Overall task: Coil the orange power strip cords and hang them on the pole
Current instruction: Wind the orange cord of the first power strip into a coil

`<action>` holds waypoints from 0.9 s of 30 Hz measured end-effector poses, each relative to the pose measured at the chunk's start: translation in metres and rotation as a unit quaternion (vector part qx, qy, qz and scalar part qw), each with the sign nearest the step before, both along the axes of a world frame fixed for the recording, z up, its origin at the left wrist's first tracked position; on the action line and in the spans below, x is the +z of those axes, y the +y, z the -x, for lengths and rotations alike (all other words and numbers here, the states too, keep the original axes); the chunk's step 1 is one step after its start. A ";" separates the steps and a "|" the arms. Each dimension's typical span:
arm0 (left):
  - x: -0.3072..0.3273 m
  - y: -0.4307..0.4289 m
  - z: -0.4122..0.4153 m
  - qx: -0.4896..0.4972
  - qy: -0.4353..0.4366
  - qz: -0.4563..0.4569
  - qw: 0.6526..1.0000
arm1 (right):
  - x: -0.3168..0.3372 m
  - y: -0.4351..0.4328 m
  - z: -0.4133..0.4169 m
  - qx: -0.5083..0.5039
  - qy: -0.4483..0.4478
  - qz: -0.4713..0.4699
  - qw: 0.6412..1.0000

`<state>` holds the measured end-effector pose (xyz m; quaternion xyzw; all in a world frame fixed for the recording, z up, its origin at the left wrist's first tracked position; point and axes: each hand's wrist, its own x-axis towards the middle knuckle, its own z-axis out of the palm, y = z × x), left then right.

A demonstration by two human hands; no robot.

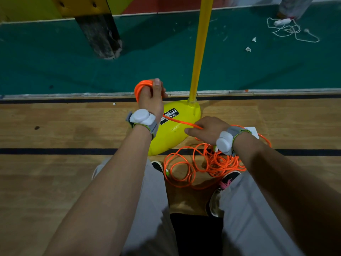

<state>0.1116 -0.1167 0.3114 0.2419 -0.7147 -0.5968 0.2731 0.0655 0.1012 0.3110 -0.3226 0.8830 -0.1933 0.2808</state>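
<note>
A wooden gym floor with black lines meets green matting. A tall yellow pole rises from its yellow moulded base. The thin orange plastic-jacketed cord lies mostly as a loose tangle on the floor between the person's shoes, near its white power strip block. The left hand has its grip closed round a small coil. The right hand pinches the taut strand between them. The cord looks light, limp and springy, and likely to snag. It is best fed through lightly pinching fingers, close to the coil.
</note>
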 end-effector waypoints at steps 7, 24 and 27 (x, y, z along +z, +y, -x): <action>0.000 0.004 -0.004 -0.025 -0.022 0.029 0.999 | 0.026 -0.006 -0.015 0.014 0.134 0.166 0.977; 0.035 0.035 -0.028 -0.206 -0.195 -0.112 0.952 | 0.069 -0.006 -0.030 -0.018 0.259 0.314 0.913; 0.030 0.038 -0.026 -0.254 -0.186 -0.135 0.939 | 0.068 -0.007 -0.025 -0.032 0.265 0.314 0.911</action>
